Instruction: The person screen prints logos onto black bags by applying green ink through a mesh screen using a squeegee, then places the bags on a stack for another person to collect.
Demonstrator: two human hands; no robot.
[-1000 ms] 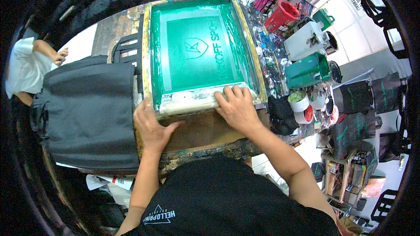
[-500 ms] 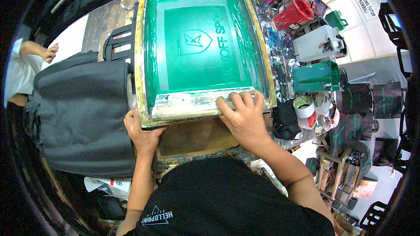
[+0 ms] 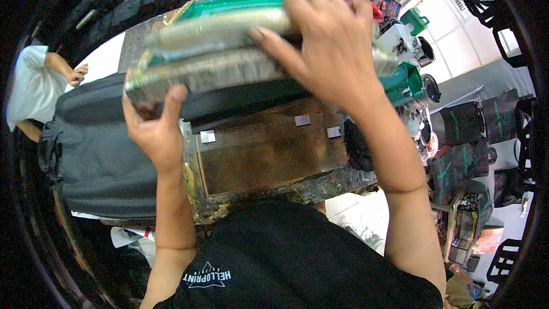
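Note:
A screen-printing frame (image 3: 200, 77) with a green mesh is tilted, its near edge raised above the table. My left hand (image 3: 157, 131) grips the frame's near left corner, thumb on the near side. My right hand (image 3: 337, 51), smeared by motion, is closed round a pale squeegee (image 3: 220, 31) lying across the near part of the frame. Under the raised edge shows black fabric (image 3: 246, 103), and nearer to me a brown board (image 3: 263, 151) with small white squares on it. Most of the mesh is hidden behind the squeegee and my right hand.
Black bags (image 3: 108, 154) are piled on the left. Beyond them stands another person (image 3: 37, 88) in a white shirt. Ink tubs, among them a green container (image 3: 406, 83), line the right side. Printed black bags (image 3: 457, 123) lie on the floor at right.
The frame's near edge has risen and swung away from me, uncovering the board and black fabric. Both hands moved up with it; the squeegee is lifted too.

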